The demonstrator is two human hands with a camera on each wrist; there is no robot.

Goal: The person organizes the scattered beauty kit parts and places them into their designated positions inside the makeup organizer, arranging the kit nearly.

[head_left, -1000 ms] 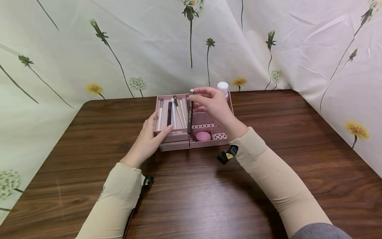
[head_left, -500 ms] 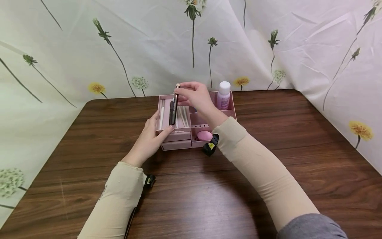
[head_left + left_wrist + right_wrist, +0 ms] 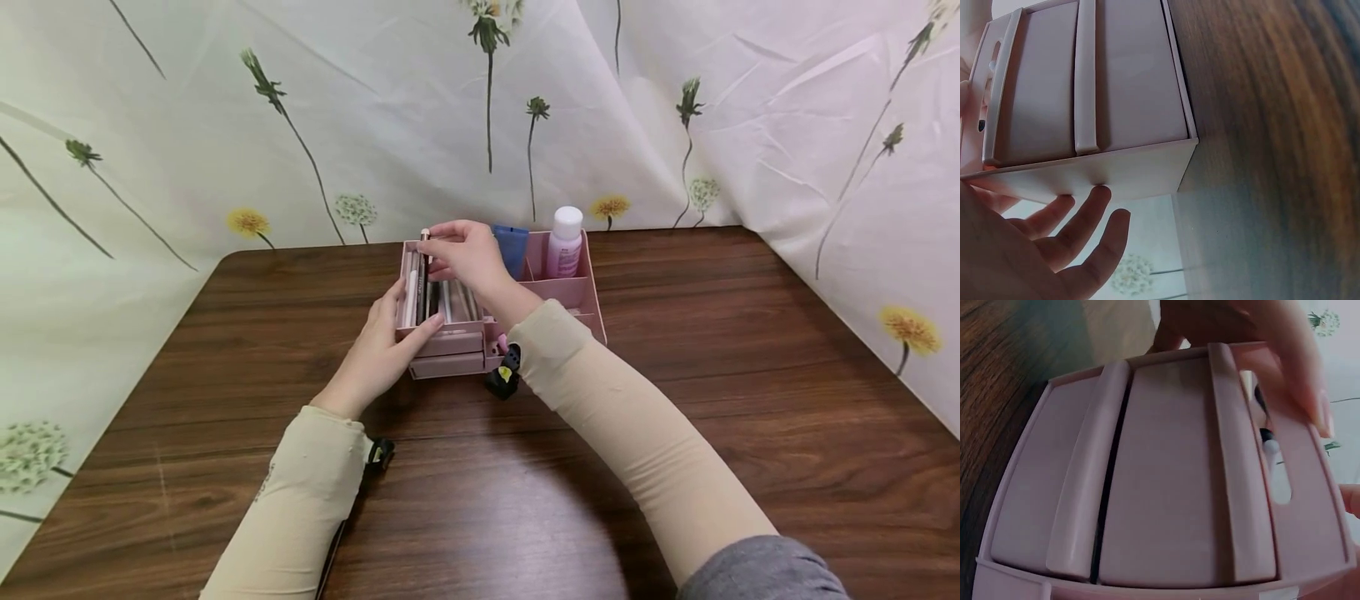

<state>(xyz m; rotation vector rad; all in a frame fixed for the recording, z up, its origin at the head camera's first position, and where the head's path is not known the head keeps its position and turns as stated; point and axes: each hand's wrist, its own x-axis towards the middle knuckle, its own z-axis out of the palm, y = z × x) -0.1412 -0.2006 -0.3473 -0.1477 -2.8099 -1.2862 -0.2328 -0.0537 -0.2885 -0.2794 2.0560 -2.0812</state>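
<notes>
A pink cosmetics organizer [image 3: 447, 364] stands on the wooden table. My left hand [image 3: 369, 350] grips its left front corner, thumb on the top front edge; in the left wrist view the fingers [image 3: 1085, 225] lie along the organizer's side. My right hand [image 3: 468, 254] pinches a dark cosmetic pen [image 3: 422, 287] with a pale end near its top. The pen stands steeply over the left part of the open top tray, its lower end just behind the front wall. Beside it in the tray lie slim white-handled brushes [image 3: 411, 287] and another dark stick, partly hidden.
Right of the tray, the organizer holds a blue tube [image 3: 512, 248] and a white-capped bottle [image 3: 564, 250]. A pink sponge [image 3: 502, 342] in front is mostly hidden by the right wrist. Two drawers [image 3: 1166, 469] fill the front below the tray. A floral cloth [image 3: 420, 125] hangs behind.
My right hand has carried the dark pen leftward from beside the tray to over its left part and lowered it. The blue tube has come into sight. The left hand stays on the organizer.
</notes>
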